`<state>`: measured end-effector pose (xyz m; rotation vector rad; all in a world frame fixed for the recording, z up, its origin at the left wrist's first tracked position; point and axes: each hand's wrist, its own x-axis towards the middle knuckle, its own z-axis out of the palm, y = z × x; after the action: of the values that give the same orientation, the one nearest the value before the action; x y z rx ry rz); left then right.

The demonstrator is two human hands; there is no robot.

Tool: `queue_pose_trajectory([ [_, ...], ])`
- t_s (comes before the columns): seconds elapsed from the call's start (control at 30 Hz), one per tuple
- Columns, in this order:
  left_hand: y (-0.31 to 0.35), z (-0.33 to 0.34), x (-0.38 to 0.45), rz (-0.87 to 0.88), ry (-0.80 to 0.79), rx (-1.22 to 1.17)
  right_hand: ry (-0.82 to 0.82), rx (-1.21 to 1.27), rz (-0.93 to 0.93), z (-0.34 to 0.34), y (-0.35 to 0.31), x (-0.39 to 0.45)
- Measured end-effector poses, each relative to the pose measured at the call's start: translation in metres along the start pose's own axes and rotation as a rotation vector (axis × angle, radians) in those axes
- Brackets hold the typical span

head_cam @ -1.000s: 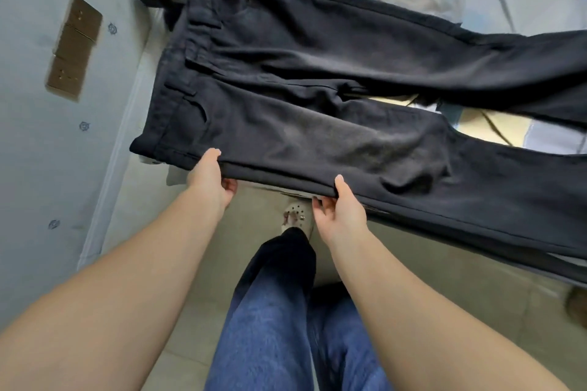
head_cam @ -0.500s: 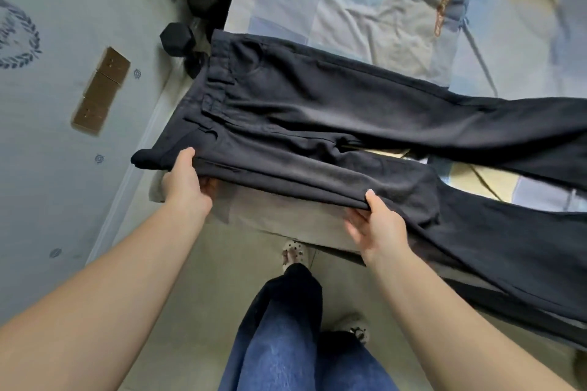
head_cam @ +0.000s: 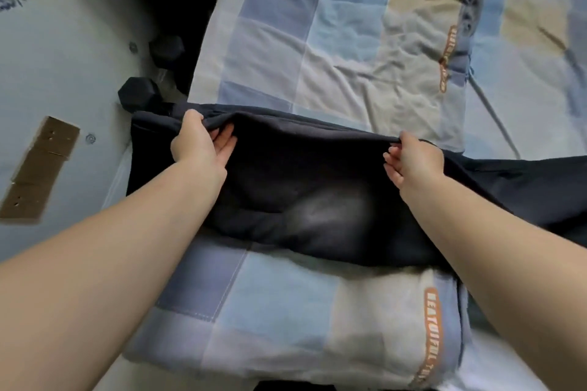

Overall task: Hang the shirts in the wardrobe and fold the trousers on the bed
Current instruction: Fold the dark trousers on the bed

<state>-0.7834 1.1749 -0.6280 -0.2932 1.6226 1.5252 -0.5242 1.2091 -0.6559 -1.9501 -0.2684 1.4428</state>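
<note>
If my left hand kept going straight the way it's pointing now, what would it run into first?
The left hand points away across the bed, gripping the far edge of the dark trousers. Straight on, it would most likely meet only the patchwork bedspread just beyond; its height above that is unclear.

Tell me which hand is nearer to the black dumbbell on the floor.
Left. The left hand grips the trousers at their end close to the dumbbell; the right hand pinches them farther along, away from it.
</note>
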Motion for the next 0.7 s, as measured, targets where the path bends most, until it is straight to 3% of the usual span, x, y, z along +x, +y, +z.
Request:
queue_pose_trajectory([
  [0.17, -0.012, 0.028, 0.063, -0.002, -0.005, 0.135, -0.026, -0.117, -0.004, 0.038, 0.002, 0.062],
  [0.33, -0.026, 0.044, 0.096, -0.024, -0.176, 0.295, -0.363, -0.197, -0.033, 0.058, 0.016, 0.094],
  [0.4, -0.03, 0.042, 0.096, 0.006, -0.17, 0.31, -0.407, -0.179, -0.04, 0.056, 0.02, 0.094],
  [0.57, -0.049, 0.038, 0.067, 0.074, -0.056, 0.345, -0.396, -0.119, -0.129, 0.02, 0.022, 0.073],
  [0.7, -0.092, 0.048, 0.008, -0.013, -0.125, 0.41, -0.317, -0.109, -0.169, -0.066, 0.037, 0.047],
])
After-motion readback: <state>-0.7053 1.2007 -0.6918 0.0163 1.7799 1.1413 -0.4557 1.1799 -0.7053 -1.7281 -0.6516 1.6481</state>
